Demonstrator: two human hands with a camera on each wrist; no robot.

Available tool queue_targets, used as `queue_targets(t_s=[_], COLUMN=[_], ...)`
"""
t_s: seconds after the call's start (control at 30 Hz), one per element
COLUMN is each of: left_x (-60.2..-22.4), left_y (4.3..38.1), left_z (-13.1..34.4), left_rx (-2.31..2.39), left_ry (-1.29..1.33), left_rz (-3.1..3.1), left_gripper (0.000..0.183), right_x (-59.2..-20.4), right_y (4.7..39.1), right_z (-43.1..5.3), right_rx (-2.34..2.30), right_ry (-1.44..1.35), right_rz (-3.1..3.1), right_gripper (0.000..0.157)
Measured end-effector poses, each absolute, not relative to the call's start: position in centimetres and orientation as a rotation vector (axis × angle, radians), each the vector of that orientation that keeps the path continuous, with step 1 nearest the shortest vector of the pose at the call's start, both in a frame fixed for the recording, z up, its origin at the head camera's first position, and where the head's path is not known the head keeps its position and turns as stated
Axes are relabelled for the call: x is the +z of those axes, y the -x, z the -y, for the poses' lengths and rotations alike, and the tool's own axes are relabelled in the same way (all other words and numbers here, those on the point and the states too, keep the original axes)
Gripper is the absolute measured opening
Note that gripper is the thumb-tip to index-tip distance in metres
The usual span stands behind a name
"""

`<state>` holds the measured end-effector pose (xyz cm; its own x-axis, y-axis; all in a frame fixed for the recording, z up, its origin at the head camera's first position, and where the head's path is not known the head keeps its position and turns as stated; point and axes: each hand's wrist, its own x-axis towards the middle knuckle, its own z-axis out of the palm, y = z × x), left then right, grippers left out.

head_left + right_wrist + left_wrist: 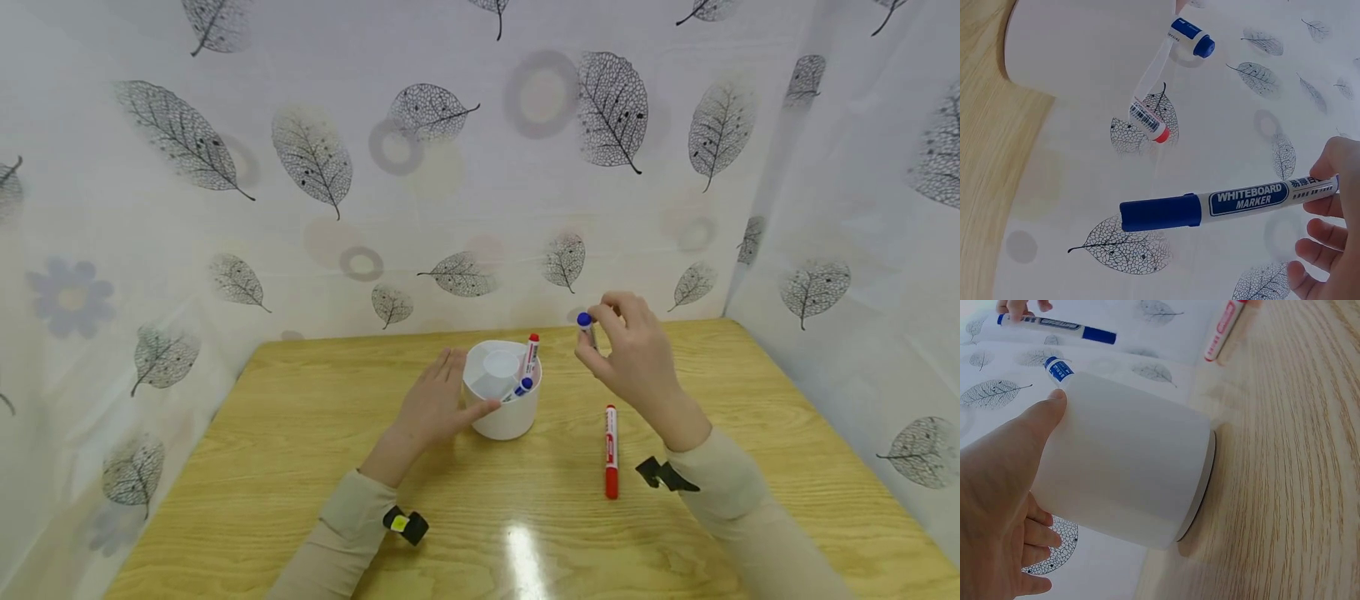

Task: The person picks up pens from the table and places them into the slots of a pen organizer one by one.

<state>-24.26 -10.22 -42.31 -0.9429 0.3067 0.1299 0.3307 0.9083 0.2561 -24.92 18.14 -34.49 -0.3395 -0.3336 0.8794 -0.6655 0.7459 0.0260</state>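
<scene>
My right hand (637,354) pinches a blue whiteboard marker (1235,203) near its plain end, raised above the table to the right of a white pen holder (504,421). In the right wrist view its blue cap points left, away from the hand. My left hand (431,404) rests against the holder's left side, its fingers fairly straight and its thumb at the front rim. Inside the holder stand a red marker (530,354) and another blue marker (523,387), both leaning right, their lower parts hidden. The left wrist view shows the holder's smooth wall (1125,462).
A red-capped marker (611,450) lies on the wooden table (315,442), right of the holder and near my right forearm. Behind the table hangs a pale leaf-printed sheet (465,200), which continues along both sides. Black straps with small pieces sit on both wrists.
</scene>
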Motion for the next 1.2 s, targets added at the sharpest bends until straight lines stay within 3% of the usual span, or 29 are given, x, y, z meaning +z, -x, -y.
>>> queue_targets(t_s=[0.33, 0.57, 1.2], left_x=[-42.2, -42.1, -42.1], left_y=[24.3, 24.2, 24.2], left_z=[10.2, 10.2, 10.2], left_rx=[-0.441, -0.448, -0.435], left_ry=[0.501, 0.503, 0.500], left_rz=[2.996, 2.983, 3.006], left_gripper=[0.110, 0.109, 0.109], right_x=[-33.8, -34.2, -36.0], right_y=[24.9, 25.1, 26.9], right_z=[-16.3, -14.8, -12.9], right_rx=[0.786, 1.021, 0.965], right_ry=[-0.744, -0.787, -0.760], right_rz=[1.805, 1.768, 2.016], right_gripper=[0.026, 0.022, 0.022])
